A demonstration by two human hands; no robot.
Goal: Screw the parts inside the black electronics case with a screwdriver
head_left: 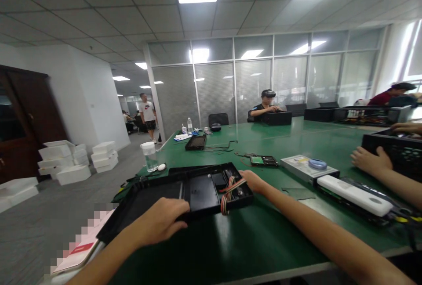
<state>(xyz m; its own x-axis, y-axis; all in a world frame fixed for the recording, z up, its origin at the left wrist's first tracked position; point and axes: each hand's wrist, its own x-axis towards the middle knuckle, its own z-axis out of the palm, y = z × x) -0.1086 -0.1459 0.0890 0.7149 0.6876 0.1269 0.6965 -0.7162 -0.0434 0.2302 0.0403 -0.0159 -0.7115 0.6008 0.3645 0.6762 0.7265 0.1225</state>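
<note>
A shallow black electronics casing is tilted between my two hands over the near edge of the table. My left hand grips its near wall, fingers over the rim and thumb below. At the right end, my right hand holds the far corner; its fingertips are partly hidden behind the casing. A striped ribbon cable loops over the casing's right end and hangs past the near wall. Small dark parts sit inside that end, too small to tell.
On the green table lie a green circuit board, a grey metal box with a tape roll, and a long white device. A lidded jar stands left. A co-worker's hand touches a black case at right.
</note>
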